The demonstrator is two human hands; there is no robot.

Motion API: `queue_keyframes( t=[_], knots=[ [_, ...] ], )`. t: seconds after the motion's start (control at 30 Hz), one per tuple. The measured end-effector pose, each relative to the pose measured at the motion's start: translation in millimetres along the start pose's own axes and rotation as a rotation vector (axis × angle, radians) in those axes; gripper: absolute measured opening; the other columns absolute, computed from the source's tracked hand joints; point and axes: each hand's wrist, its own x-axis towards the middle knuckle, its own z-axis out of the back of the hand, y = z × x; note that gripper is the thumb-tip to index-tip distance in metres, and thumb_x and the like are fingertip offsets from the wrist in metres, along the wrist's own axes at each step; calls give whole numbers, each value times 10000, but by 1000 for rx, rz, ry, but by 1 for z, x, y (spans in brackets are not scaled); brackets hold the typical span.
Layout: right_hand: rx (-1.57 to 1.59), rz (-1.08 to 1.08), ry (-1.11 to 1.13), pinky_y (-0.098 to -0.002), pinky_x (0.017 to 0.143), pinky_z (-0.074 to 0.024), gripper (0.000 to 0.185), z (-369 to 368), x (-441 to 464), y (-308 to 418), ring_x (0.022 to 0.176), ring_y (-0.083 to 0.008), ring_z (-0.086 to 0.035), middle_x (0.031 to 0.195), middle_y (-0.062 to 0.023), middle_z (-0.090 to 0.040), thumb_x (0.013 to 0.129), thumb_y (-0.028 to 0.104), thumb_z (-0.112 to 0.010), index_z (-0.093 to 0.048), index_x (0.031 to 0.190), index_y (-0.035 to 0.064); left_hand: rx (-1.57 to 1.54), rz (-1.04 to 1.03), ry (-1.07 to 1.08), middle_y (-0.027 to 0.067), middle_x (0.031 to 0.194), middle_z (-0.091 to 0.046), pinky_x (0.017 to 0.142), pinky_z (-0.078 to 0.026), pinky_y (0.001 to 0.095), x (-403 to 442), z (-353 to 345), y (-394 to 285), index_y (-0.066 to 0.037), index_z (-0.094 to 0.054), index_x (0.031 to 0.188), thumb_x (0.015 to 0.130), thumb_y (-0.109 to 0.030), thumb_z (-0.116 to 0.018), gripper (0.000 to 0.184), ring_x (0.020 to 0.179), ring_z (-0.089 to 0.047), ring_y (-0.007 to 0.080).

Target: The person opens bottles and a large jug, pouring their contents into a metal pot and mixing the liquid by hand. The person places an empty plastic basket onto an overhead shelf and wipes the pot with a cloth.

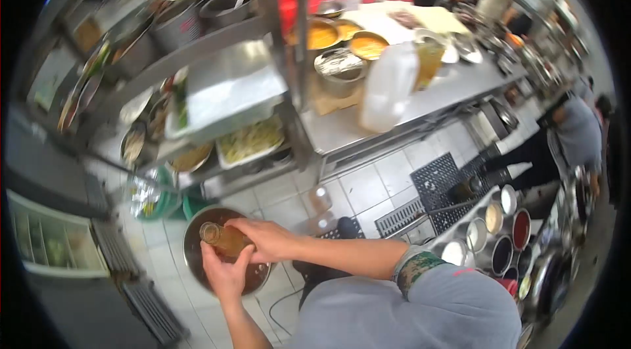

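Both of my hands hold a clear glass bottle [230, 242] with amber-brown contents. Its uncapped mouth points to the upper left. My right hand [263, 238] reaches in from the right and wraps the bottle's far side and base end. From below, my left hand [227, 273] grips the near side by the neck, thumb against the glass. Beneath them a wide metal pot [190, 263] stands low near the floor, with reddish-brown contents partly hidden by my hands. I cannot tell whether anything flows from the bottle.
A green bucket [169, 204] stands behind the pot. Steel shelves hold food trays [253, 142]. A white plastic jug [389, 89] and bowls of orange liquid [368, 45] sit on a steel counter [342, 129]. Sauce containers [520, 229] line the right; a person [578, 125] bends beyond.
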Motion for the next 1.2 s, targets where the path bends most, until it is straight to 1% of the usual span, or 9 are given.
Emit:
queue_keyframes(
  t=[0.27, 0.43, 0.57, 0.8, 0.83, 0.93, 0.97, 1.07, 1.2],
  knots=[
    [-177, -199, -647, -403, 905, -540, 723, 253, -71, 25, 1049, -332, -681, 1148, -188, -668, 722, 346, -840, -515, 1286, 33, 177, -338, 269, 162, 1338, -563, 979, -482, 429, 67, -126, -130, -26, -478, 1423, 718, -240, -878, 838, 1204, -575, 311],
    [-390, -271, -1182, -380, 874, -564, 661, 433, -157, -38, 998, -268, -707, 1136, -146, -710, 761, 177, -811, -496, 1323, 34, 340, -79, 154, 174, 1350, -569, 991, -466, 418, 107, -128, -74, -27, -485, 1415, 814, -212, -815, 710, 1188, -581, 289],
    [-460, -392, -1423, -358, 844, -558, 683, 536, -208, -174, 970, -287, -710, 1141, -160, -708, 773, 167, -794, -468, 1362, 53, 505, -77, 50, 200, 1311, -583, 986, -468, 404, 118, -65, 9, 15, -489, 1392, 850, -172, -770, 638, 1161, -590, 306],
    [-496, -600, -1366, -420, 905, -525, 686, 581, -226, -319, 1052, -361, -682, 1164, -164, -703, 802, 238, -754, -461, 1407, 102, 847, 228, -214, 267, 1240, -611, 988, -484, 424, 51, 116, 53, 54, -520, 1348, 840, -78, -737, 569, 1171, -613, 357],
    [-528, -460, -1390, -400, 930, -518, 539, 587, -234, -361, 1052, -346, -676, 1128, -160, -713, 861, 166, -680, -536, 1378, 111, 682, 231, -289, 265, 1265, -607, 1019, -471, 424, 28, 123, 37, 52, -513, 1362, 861, -53, -719, 552, 1203, -603, 357],
    [-1109, -126, -767, -399, 766, -548, 299, 616, -266, -414, 861, -233, -657, 1015, -137, -697, 910, -8, -548, -722, 1140, 71, 1198, 427, -365, 237, 1376, -576, 1095, -427, 419, -39, 169, 4, 45, -497, 1397, 907, -280, -718, 628, 1303, -541, 358],
    [-1160, -86, -764, -398, 770, -547, 292, 625, -261, -412, 864, -235, -658, 1014, -138, -697, 909, -4, -552, -718, 1138, 67, 1205, 487, -433, 243, 1405, -554, 1114, -407, 426, -60, 183, -1, 46, -500, 1401, 902, -318, -718, 655, 1315, -524, 372],
    [-1007, -79, -912, -395, 780, -545, 270, 569, -184, -396, 872, -244, -659, 1011, -142, -695, 907, 8, -564, -706, 1132, 53, 1250, 593, -651, 230, 1388, -567, 1092, -423, 431, -139, 230, -5, 19, -535, 1371, 875, -384, -726, 666, 1298, -529, 382],
    [-803, -87, -702, -392, 793, -542, 247, 419, -137, -335, 883, -254, -661, 1006, -147, -692, 903, 25, -579, -690, 1123, 35, 1143, 790, -938, 244, 1343, -577, 1058, -447, 460, -251, 267, 5, -6, -530, 1360, 853, -331, -743, 639, 1273, -533, 399]
  ],
)
